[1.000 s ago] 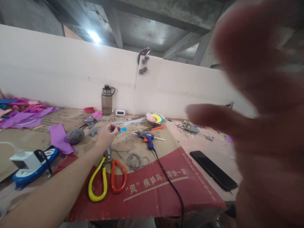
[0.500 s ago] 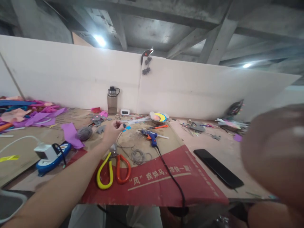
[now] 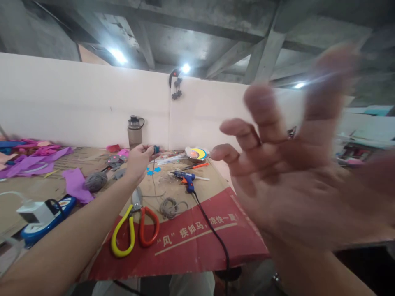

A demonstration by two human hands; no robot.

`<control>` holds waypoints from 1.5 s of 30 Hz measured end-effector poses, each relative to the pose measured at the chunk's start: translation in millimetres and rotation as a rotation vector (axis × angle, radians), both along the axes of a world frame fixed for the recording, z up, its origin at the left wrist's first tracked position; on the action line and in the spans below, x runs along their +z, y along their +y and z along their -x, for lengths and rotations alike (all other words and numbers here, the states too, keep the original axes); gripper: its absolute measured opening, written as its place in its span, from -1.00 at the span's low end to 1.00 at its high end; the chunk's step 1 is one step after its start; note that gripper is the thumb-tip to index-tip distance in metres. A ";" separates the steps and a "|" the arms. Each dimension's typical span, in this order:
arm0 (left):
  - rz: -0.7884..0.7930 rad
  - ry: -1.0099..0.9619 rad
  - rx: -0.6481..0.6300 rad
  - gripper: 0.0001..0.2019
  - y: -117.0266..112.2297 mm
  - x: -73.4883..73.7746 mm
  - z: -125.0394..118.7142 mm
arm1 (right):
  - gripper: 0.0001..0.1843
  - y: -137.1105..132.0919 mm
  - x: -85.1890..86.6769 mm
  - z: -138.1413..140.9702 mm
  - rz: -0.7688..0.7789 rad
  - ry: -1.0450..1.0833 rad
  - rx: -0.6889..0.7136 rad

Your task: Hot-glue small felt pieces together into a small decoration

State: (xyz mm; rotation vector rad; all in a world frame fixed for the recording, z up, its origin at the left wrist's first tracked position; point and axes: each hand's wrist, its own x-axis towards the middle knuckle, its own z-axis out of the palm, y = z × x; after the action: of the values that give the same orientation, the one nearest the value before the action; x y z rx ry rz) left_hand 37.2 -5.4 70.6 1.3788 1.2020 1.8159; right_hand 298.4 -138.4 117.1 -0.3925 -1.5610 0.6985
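Observation:
My left hand (image 3: 138, 159) is stretched out over the bench, fingers pinched on a small blue piece (image 3: 156, 149) from which a thin grey string (image 3: 153, 172) hangs down. Below it lie scissors (image 3: 135, 224) with one yellow and one red handle and a coil of grey string (image 3: 168, 206). My right hand (image 3: 286, 164) is raised close to the camera, blurred, its fingers spread and nothing in it. It hides the right part of the bench.
A blue glue gun (image 3: 185, 178) lies past the coil, its black cord (image 3: 212, 232) running to the front edge. A water bottle (image 3: 134, 131) stands at the white partition (image 3: 77, 107). Purple scraps (image 3: 33, 154), a grey yarn ball (image 3: 95, 181) and a white charger (image 3: 33, 211) sit left.
My left hand has lifted the blue piece a little higher. My right hand dropped low at the right half a second ago and is now raised again with fingers spread.

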 end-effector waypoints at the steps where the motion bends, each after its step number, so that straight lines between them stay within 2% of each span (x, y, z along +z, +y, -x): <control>1: -0.052 -0.061 -0.062 -0.84 3.1 6.0 -5.9 | -0.59 7.2 9.5 15.2 -0.007 0.111 0.017; 2: -0.097 -0.100 -0.133 -0.83 5.3 10.4 -11.5 | -0.63 19.5 13.3 28.0 0.030 0.173 0.019; 4: -0.136 -0.103 -0.171 -0.81 6.6 12.6 -20.4 | -0.67 54.8 3.7 44.4 0.130 0.171 -0.081; 7: -0.089 0.071 -0.108 -0.79 5.6 -2.0 -22.4 | -0.75 108.8 -36.9 53.9 0.313 -0.074 -0.208; 10: -0.044 0.163 -0.121 -0.80 7.7 -27.5 -10.2 | -0.79 137.6 -75.9 67.8 0.392 -0.297 -0.254; 13: 0.039 0.057 -0.204 -0.77 12.5 -47.7 6.9 | -0.78 143.9 -99.2 96.9 0.444 -0.359 -0.150; 15: 0.082 0.029 -0.217 -0.77 14.6 -54.4 15.3 | -0.64 142.1 -108.5 119.4 0.532 -0.253 -0.049; 18: 0.028 0.193 -0.132 -0.83 13.2 -56.2 19.1 | -0.45 135.3 -116.5 144.1 0.663 -0.009 0.247; 20: -0.056 0.371 -0.060 -0.89 9.6 -55.1 17.4 | -0.42 129.7 -118.8 150.5 0.695 0.079 0.418; 21: -0.086 0.443 -0.031 -0.90 7.5 -54.6 16.1 | -0.43 127.2 -119.4 151.0 0.706 0.092 0.458; 23: -0.110 0.505 0.022 -0.91 4.0 -54.4 13.9 | -0.48 123.4 -120.6 148.9 0.733 0.077 0.430; 25: -0.085 0.478 0.045 -0.89 2.7 -55.5 13.4 | -0.50 121.1 -122.3 145.1 0.742 0.027 0.307; 28: -0.010 0.317 0.032 -0.86 5.1 -58.5 15.5 | -0.58 118.1 -124.4 139.1 0.653 -0.108 0.072; 31: 0.077 0.089 -0.009 -0.80 8.4 -60.2 17.2 | -0.78 112.3 -123.2 132.5 0.398 -0.347 -0.081; 35: 0.151 -0.166 -0.106 -0.72 8.0 -57.9 15.5 | -0.71 102.4 -121.3 124.8 -0.001 -0.712 -0.172; 38: 0.209 -0.306 -0.185 -0.71 7.3 -54.0 15.8 | -0.71 98.4 -123.7 123.9 -0.204 -1.054 -0.225; 40: 0.232 -0.353 -0.204 -0.73 8.7 -51.8 18.7 | -0.75 98.1 -124.3 124.9 -0.317 -1.198 -0.211; 43: 0.200 -0.360 -0.209 -0.73 12.7 -50.3 26.2 | -0.79 101.5 -117.4 121.9 -0.351 -1.190 -0.178; 45: 0.162 -0.342 -0.196 -0.73 15.6 -50.7 31.6 | -0.65 107.3 -107.4 112.8 -0.229 -1.118 -0.273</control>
State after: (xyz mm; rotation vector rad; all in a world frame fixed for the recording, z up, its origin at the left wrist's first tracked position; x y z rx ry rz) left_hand 5.6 10.3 19.9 1.0079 0.9738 1.6909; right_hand 185.5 -31.1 9.7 -0.8909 -2.5258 0.0218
